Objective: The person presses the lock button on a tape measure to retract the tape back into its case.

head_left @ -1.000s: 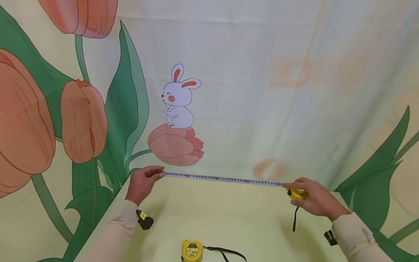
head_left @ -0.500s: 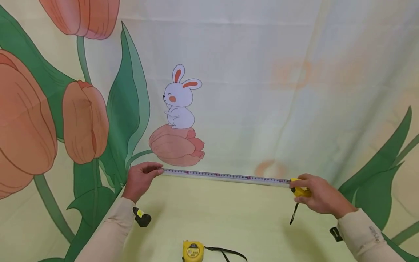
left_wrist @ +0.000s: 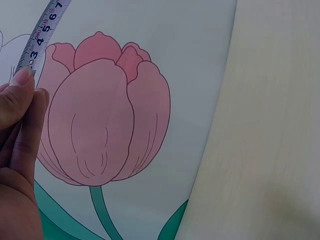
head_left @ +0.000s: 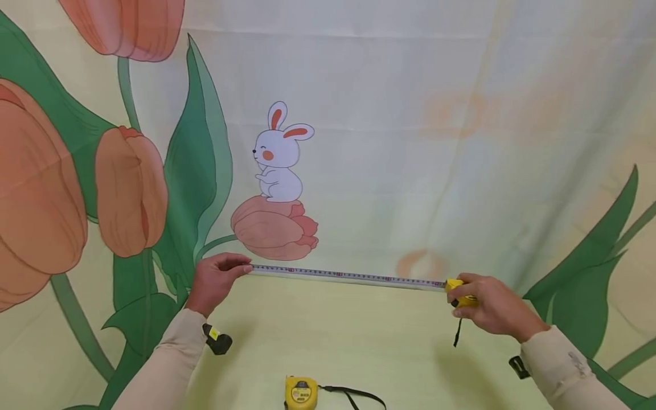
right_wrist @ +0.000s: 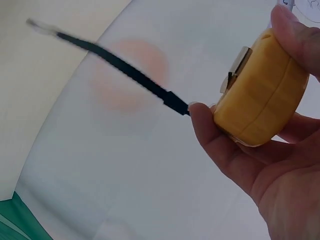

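Between my hands a white tape measure blade [head_left: 348, 275] is stretched straight, held up over the far part of the table. My left hand [head_left: 216, 280] pinches its free end between thumb and fingertips; the left wrist view shows the blade [left_wrist: 42, 37] rising from the thumb, with marks from about 3 to 7. On the other side, my right hand [head_left: 494, 304] grips the yellow tape measure case [head_left: 463, 292]. In the right wrist view, fingers and thumb wrap the case [right_wrist: 262, 90], and its black wrist strap [right_wrist: 125, 67] hangs loose.
A second yellow tape measure [head_left: 301, 393] with a black strap [head_left: 353, 390] lies at the table's front edge of view. Behind the pale table [head_left: 328, 336] hangs a cloth backdrop [head_left: 369, 142] printed with tulips and a rabbit. Black wrist cameras [head_left: 217, 340] sit under both sleeves.
Over the last second both hands have risen slightly with the stretched blade. The right hand shifted a little right, then back left; the left hand drifted slightly left.
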{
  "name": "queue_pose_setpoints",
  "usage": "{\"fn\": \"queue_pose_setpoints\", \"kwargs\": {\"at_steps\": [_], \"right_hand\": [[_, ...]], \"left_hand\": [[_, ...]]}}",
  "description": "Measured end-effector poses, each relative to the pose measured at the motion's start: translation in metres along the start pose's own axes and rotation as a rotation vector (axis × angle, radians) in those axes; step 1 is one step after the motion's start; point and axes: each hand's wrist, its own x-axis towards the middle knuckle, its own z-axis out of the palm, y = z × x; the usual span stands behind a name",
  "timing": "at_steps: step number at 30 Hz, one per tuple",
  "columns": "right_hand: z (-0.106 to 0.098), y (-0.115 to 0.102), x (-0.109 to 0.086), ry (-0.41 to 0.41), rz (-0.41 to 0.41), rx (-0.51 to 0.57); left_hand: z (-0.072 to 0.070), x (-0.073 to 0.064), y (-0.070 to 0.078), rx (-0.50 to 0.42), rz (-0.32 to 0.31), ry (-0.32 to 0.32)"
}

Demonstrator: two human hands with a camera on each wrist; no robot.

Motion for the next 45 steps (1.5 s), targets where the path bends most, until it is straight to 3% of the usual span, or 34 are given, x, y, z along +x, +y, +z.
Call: {"fn": "queue_pose_setpoints", "kwargs": {"at_steps": [11, 18, 25, 34, 45], "right_hand": [[-0.006, -0.006, -0.006, 0.036, 0.017, 0.025], [-0.016, -0.008, -0.002, -0.001, 0.157, 0.088], [-0.017, -0.008, -0.002, 0.004, 0.150, 0.047], [-0.015, -0.009, 0.000, 0.008, 0.131, 0.034], [-0.012, -0.009, 0.002, 0.012, 0.117, 0.037]], "left_hand": [[-0.004, -0.001, 0.000, -0.041, 0.030, -0.015], [-0.009, -0.001, 0.002, -0.057, 0.034, -0.005], [-0.011, 0.000, 0.004, -0.052, 0.055, -0.008], [-0.011, -0.001, 0.005, -0.081, 0.038, -0.005], [-0.008, -0.002, 0.002, -0.090, 0.080, -0.015]]}}
